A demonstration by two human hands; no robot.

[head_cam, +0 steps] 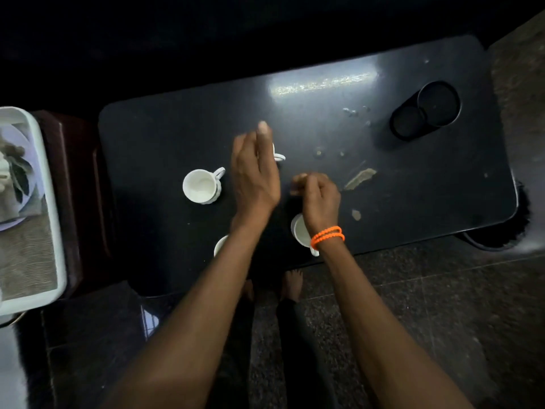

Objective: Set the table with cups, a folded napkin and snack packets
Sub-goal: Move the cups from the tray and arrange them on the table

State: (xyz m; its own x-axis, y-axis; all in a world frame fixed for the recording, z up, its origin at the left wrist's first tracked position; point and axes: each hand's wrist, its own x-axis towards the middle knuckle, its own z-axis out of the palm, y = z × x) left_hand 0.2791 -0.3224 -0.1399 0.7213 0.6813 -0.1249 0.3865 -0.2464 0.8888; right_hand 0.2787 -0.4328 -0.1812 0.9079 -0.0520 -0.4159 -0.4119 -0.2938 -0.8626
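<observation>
Several white cups stand on the dark table. One cup sits in the open at the left, handle to the right. My left hand hovers over a second cup, of which only the handle shows; the fingers are apart and hold nothing. A third cup lies partly under my right wrist, and a fourth cup peeks out from under my left forearm. My right hand, with an orange bead bracelet at the wrist, has its fingers curled; I cannot tell whether anything is in it.
A white tray with a plate and grey cloth stands on a stool at the left. A black double-ring holder sits at the table's far right. Crumbs and paper scraps litter the right half. My bare feet are below the near edge.
</observation>
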